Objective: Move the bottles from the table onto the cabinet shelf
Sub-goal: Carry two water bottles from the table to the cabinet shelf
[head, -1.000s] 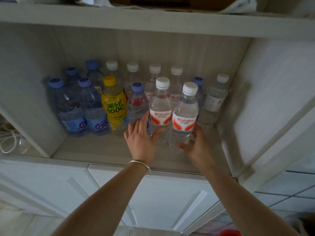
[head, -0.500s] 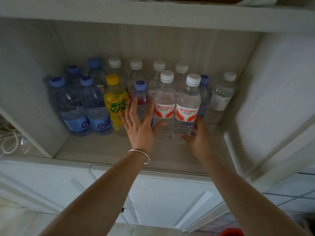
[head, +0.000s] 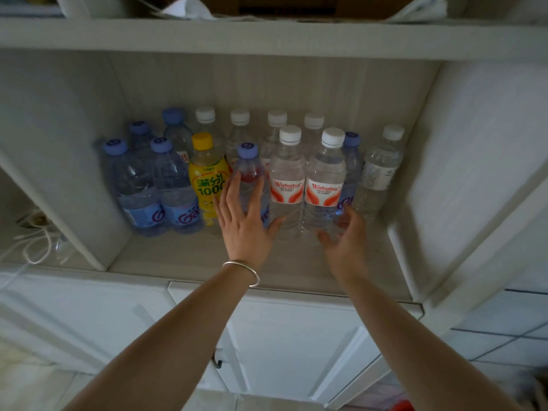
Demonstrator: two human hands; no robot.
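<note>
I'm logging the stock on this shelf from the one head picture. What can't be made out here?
- Back-row bottle labels: head view, hidden by the front bottles.
- Right hand: blurred; its fingers' contact with the Wahaha bottle is unclear.
- Purple-capped bottle: mostly hidden behind that bottle.
- Box on top: cut off by the upper edge.

On the white wooden cabinet shelf [head: 184,262], the yellow plastic drink bottle [head: 207,179] stands in the front row. To its left stand two blue-capped clear water bottles [head: 154,188], two more behind them. Just right of it stands a small blue-capped bottle [head: 248,170], then two white-capped clear bottles with red labels [head: 305,185] side by side. Behind the yellow bottle runs a row of four white-capped bottles [head: 258,120]. Far right of it stands a white-capped, white-labelled bottle [head: 381,170].
</note>
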